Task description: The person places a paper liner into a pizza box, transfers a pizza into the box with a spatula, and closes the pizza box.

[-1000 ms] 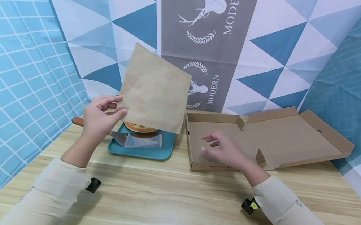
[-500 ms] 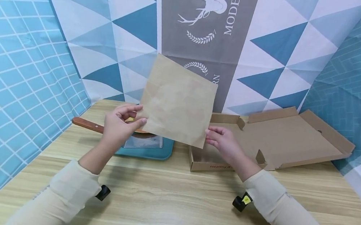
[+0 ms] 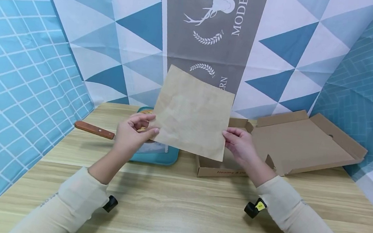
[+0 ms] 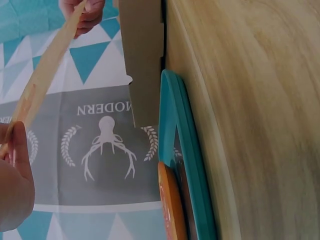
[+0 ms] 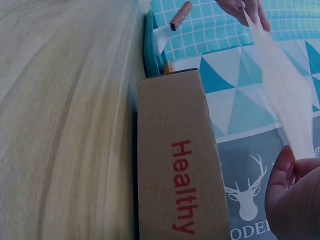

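Observation:
A square sheet of brown parchment paper (image 3: 193,111) is held up, tilted, above the table between both hands. My left hand (image 3: 132,133) pinches its left edge between thumb and fingers. At the lower right edge, my right hand (image 3: 240,146) pinches it too. Behind the paper, partly hidden, a teal tray (image 3: 155,158) bears a spatula with a wooden handle (image 3: 95,129) and a flat blade. A pizza (image 4: 171,202) also lies on that tray, seen edge-on in the left wrist view. The open cardboard pizza box (image 3: 305,146) stands behind my right hand.
The box's lid is folded back to the right, and its low front wall carries red print (image 5: 182,185). Patterned sheets (image 3: 287,47) cover the walls behind and at the sides. The wooden table (image 3: 178,205) extends in front of the tray and box.
My left hand has carried the paper to the right and slightly down, away from over the tray. The right hand, free at first, has taken hold of the paper's right edge.

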Motion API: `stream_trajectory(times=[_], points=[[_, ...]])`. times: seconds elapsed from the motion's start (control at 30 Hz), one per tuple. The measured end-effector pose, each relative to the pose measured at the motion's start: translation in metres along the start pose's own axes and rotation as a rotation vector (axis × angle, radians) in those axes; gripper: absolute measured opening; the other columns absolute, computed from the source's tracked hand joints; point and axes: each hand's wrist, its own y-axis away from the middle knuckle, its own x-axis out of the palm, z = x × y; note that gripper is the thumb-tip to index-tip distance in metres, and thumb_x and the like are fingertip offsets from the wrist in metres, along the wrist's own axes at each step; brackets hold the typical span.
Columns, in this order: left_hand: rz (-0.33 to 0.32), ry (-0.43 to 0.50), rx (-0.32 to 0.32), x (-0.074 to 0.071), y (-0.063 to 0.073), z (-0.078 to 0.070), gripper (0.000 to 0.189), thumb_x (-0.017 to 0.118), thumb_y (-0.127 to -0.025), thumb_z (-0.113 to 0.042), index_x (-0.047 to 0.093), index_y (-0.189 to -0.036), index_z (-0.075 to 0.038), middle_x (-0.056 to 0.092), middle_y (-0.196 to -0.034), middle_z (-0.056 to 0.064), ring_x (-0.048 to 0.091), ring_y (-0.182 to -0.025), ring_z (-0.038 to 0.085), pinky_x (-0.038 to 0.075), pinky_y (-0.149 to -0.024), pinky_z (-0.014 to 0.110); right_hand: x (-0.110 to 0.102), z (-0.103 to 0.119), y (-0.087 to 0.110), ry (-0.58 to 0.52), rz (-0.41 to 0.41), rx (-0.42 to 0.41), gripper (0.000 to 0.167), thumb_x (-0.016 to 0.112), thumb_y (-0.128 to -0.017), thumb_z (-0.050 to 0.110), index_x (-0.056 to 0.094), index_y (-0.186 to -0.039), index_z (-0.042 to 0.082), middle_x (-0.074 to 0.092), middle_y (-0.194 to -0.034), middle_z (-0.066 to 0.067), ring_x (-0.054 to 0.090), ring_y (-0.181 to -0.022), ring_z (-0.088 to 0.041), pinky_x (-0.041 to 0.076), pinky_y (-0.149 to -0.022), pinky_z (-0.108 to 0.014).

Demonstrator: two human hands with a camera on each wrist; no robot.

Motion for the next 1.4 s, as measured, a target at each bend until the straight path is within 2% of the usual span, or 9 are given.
stream_trajectory(times=[0.17, 0.3, 0.5, 0.57, 0.63, 0.73, 0.9, 1.1, 1.4], points=[[0.053, 0.115, -0.068, 0.001, -0.002, 0.000, 0.045, 0.077, -0.081, -0.002, 0.061, -0.122, 0.006, 0.063, -0.104, 0.004, 0.062, -0.085, 0.010, 0.057, -0.068, 0.024, -0.006, 0.006, 0.005, 0.019, -0.006, -0.012, 0.007, 0.061, -0.093, -0.002, 0.063, -0.092, 0.004, 0.062, -0.083, -0.001, 0.059, -0.072, -0.010, 0.051, -0.066, -0.019], [0.111, 0.237, -0.185, -0.004, -0.010, 0.000, 0.048, 0.071, -0.086, 0.000, 0.053, -0.130, 0.006, 0.062, -0.108, 0.004, 0.064, -0.090, 0.011, 0.057, -0.074, 0.026, -0.012, 0.011, 0.011, 0.018, 0.000, -0.010, 0.008, 0.063, -0.092, -0.001, 0.065, -0.089, 0.005, 0.063, -0.081, 0.000, 0.059, -0.071, -0.009, 0.050, -0.065, -0.019], [0.309, 0.389, -0.389, -0.018, -0.023, -0.001, 0.051, 0.063, -0.095, -0.007, 0.042, -0.139, 0.008, 0.065, -0.111, 0.005, 0.067, -0.096, 0.017, 0.056, -0.083, 0.035, -0.021, 0.015, 0.021, 0.034, 0.014, -0.009, 0.019, 0.061, -0.093, -0.001, 0.067, -0.082, 0.013, 0.064, -0.080, 0.003, 0.057, -0.070, -0.007, 0.048, -0.063, -0.018], [0.369, 0.396, -0.429, -0.021, -0.027, -0.002, 0.051, 0.059, -0.097, -0.007, 0.038, -0.141, 0.009, 0.068, -0.110, 0.004, 0.069, -0.095, 0.018, 0.056, -0.083, 0.035, -0.023, 0.015, 0.023, 0.043, 0.026, 0.001, 0.015, 0.065, -0.092, 0.001, 0.067, -0.083, 0.012, 0.064, -0.081, 0.003, 0.057, -0.070, -0.007, 0.048, -0.064, -0.018], [0.402, 0.387, -0.457, -0.023, -0.029, -0.001, 0.051, 0.056, -0.098, -0.005, 0.036, -0.143, 0.010, 0.068, -0.110, 0.004, 0.069, -0.093, 0.017, 0.056, -0.082, 0.034, -0.024, 0.014, 0.025, 0.056, 0.036, 0.015, 0.008, 0.067, -0.091, 0.004, 0.067, -0.085, 0.010, 0.065, -0.082, 0.002, 0.057, -0.071, -0.008, 0.049, -0.065, -0.019], [0.394, 0.345, -0.491, -0.022, -0.030, -0.002, 0.050, 0.057, -0.097, -0.004, 0.038, -0.141, 0.010, 0.068, -0.106, 0.003, 0.070, -0.088, 0.014, 0.056, -0.081, 0.032, -0.025, 0.014, 0.027, 0.096, 0.057, 0.028, 0.004, 0.068, -0.091, 0.007, 0.067, -0.088, 0.008, 0.064, -0.084, 0.002, 0.055, -0.071, -0.008, 0.049, -0.065, -0.019], [0.309, 0.293, -0.533, -0.015, -0.030, -0.004, 0.041, 0.065, -0.092, -0.003, 0.050, -0.128, 0.010, 0.070, -0.097, 0.005, 0.070, -0.079, 0.015, 0.057, -0.076, 0.031, -0.027, 0.014, 0.031, 0.159, 0.083, 0.035, 0.011, 0.063, -0.095, 0.006, 0.067, -0.087, 0.012, 0.063, -0.086, 0.003, 0.053, -0.070, -0.008, 0.048, -0.065, -0.018], [0.284, 0.292, -0.528, -0.008, -0.027, -0.003, 0.023, 0.064, -0.092, 0.001, 0.059, -0.114, 0.006, 0.071, -0.088, 0.005, 0.070, -0.074, 0.016, 0.058, -0.073, 0.030, -0.031, 0.013, 0.032, 0.158, 0.090, 0.049, 0.011, 0.063, -0.094, 0.006, 0.068, -0.086, 0.012, 0.064, -0.085, 0.003, 0.053, -0.069, -0.007, 0.048, -0.065, -0.018], [0.262, 0.246, -0.531, 0.003, -0.022, -0.009, 0.030, 0.065, -0.090, 0.003, 0.056, -0.117, 0.012, 0.068, -0.086, 0.005, 0.068, -0.071, 0.013, 0.058, -0.071, 0.029, -0.039, 0.017, 0.036, 0.137, 0.066, 0.060, 0.016, 0.062, -0.094, 0.003, 0.069, -0.084, 0.014, 0.065, -0.084, 0.004, 0.058, -0.073, -0.005, 0.049, -0.065, -0.016]])
